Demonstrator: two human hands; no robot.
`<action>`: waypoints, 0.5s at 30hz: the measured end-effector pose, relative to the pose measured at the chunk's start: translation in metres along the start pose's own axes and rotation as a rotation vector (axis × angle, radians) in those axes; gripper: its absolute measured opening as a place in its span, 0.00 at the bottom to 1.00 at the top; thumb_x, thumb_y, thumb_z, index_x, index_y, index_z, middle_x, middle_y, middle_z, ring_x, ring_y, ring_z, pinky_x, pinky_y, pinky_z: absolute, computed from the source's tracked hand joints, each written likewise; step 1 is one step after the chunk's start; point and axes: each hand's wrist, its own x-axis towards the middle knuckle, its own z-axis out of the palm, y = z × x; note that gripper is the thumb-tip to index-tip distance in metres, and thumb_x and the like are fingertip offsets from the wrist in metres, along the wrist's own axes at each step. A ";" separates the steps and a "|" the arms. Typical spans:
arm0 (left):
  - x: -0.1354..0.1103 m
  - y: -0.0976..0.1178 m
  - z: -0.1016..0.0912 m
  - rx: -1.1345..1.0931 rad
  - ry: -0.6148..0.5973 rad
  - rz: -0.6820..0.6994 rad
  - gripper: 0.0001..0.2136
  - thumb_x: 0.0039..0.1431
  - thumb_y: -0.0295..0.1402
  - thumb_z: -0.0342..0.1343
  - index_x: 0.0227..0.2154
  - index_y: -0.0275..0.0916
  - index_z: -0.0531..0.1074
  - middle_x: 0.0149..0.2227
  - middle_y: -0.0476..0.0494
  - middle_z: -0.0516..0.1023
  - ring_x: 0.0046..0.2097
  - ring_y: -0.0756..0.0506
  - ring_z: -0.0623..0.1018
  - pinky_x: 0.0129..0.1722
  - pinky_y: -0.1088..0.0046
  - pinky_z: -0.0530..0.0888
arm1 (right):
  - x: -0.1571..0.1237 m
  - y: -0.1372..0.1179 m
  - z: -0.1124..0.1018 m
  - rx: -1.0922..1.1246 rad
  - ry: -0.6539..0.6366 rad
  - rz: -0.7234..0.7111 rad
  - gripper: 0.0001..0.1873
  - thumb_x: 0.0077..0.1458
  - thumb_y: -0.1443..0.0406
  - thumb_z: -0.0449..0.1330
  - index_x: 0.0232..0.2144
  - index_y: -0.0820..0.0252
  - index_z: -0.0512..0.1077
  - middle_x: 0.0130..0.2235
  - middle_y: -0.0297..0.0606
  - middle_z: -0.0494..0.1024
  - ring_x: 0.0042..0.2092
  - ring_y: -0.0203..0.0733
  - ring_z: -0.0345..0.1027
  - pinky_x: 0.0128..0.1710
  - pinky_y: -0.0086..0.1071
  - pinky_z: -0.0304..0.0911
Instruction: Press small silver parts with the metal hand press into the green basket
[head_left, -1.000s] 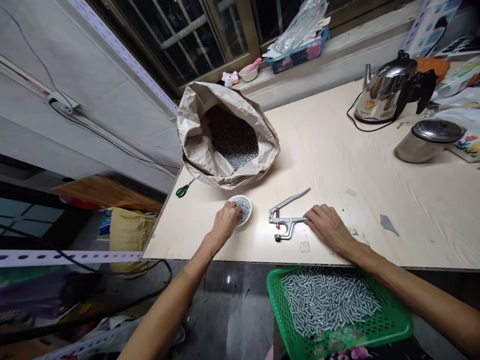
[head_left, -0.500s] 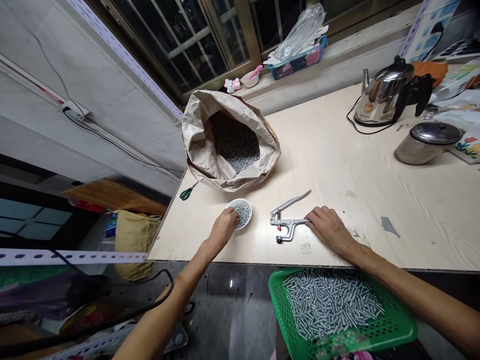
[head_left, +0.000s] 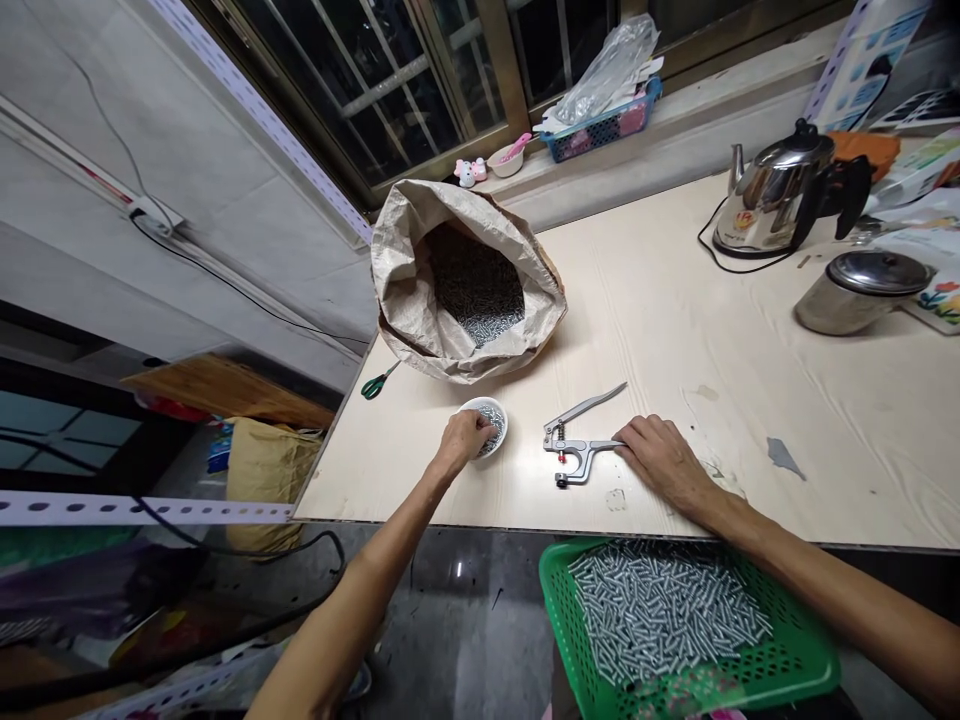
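Observation:
My left hand [head_left: 463, 441] reaches into a small white bowl [head_left: 498, 408] of little metal pieces, its fingers curled together over them; what it pinches is hidden. My right hand [head_left: 664, 458] lies on the table with its fingers closed on the lower handle of a metal hand press tool [head_left: 576, 444], whose upper handle sticks up and to the right. A green basket [head_left: 787, 668] full of small silver pins sits below the table edge, under my right forearm.
An open paper sack [head_left: 409, 290] of dark metal parts stands behind the bowl. Green-handled scissors [head_left: 377, 381] lie at the table's left edge. A steel kettle [head_left: 776, 186] and a lidded steel pot [head_left: 859, 288] stand far right. A blue basket [head_left: 600, 115] sits on the sill.
My left hand's fingers have curled tighter over the bowl's contents. My right hand has stayed on the tool. The view has shifted slightly.

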 end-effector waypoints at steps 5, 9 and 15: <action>-0.002 0.006 0.001 0.112 0.011 0.037 0.06 0.53 0.29 0.54 0.26 0.36 0.75 0.30 0.42 0.78 0.34 0.46 0.76 0.33 0.75 0.68 | 0.000 -0.001 -0.002 0.012 0.000 0.000 0.09 0.62 0.66 0.49 0.33 0.58 0.68 0.33 0.40 0.70 0.36 0.43 0.59 0.35 0.36 0.51; -0.005 0.014 0.002 0.179 0.042 0.030 0.07 0.53 0.26 0.52 0.28 0.34 0.75 0.36 0.36 0.78 0.39 0.42 0.77 0.35 0.72 0.68 | 0.001 0.000 -0.001 0.016 0.026 -0.006 0.08 0.61 0.67 0.49 0.32 0.58 0.68 0.32 0.39 0.70 0.35 0.43 0.59 0.34 0.35 0.50; -0.011 0.009 -0.006 0.175 0.119 0.034 0.09 0.52 0.24 0.49 0.30 0.34 0.74 0.34 0.38 0.78 0.37 0.44 0.76 0.35 0.73 0.69 | 0.001 0.000 0.000 0.006 0.005 0.011 0.09 0.62 0.67 0.48 0.32 0.59 0.68 0.33 0.39 0.70 0.36 0.43 0.58 0.35 0.35 0.50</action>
